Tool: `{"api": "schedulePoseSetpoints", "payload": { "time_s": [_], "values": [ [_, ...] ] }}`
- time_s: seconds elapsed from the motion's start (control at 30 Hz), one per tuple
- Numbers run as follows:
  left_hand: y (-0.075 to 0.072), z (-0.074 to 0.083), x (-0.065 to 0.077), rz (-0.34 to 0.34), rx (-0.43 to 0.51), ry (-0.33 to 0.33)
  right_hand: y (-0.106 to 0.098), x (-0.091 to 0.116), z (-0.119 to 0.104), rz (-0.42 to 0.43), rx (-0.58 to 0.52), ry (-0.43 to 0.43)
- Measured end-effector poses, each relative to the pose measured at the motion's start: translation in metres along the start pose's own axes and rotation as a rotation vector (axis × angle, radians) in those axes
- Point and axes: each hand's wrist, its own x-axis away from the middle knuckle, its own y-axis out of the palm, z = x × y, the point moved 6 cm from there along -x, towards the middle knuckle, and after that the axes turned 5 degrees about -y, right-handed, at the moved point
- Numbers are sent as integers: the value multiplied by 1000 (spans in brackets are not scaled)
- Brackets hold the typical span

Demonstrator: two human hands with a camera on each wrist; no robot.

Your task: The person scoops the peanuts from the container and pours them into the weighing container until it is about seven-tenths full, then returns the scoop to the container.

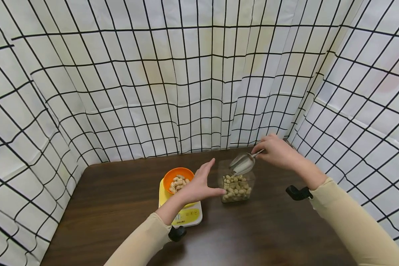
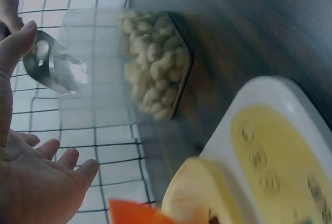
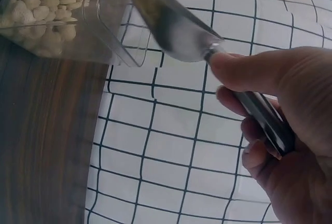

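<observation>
My right hand (image 1: 275,150) grips the handle of a metal scoop (image 1: 243,163), thumb and fingers wrapped around it in the right wrist view (image 3: 254,110). The scoop tilts down over the mouth of a clear square container (image 1: 251,184) partly filled with peanuts (image 2: 155,63). My left hand (image 1: 199,185) is spread, thumb and fingers apart, between that container and the orange bowl (image 1: 177,170); it holds nothing. Peanuts in shell (image 1: 178,182) lie in the bowl, which stands on a yellow and white kitchen scale (image 1: 193,218). My left hand and forearm hide part of the bowl and scale.
All this stands on a dark brown wooden table (image 1: 119,207). White curtains with a black grid pattern (image 1: 193,81) hang along its back and sides, close behind the container. A black strap device sits on each wrist.
</observation>
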Motion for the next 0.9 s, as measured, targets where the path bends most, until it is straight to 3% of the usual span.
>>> {"api": "schedulePoseSetpoints", "payload": {
  "time_s": [0.23,0.4,0.7,0.9],
  "values": [
    [18,-6,-22,-15,16,-67,8,-9,-14,-49,71,-100],
    [23,-7,-30,-15,41,-69,18,-16,-23,-79,120,-124],
    [26,-7,-35,-10,40,-43,48,-25,-38,-129,424,-253],
    [26,-8,-38,1,50,-40,51,-27,-30,-161,314,-183]
  ]
}}
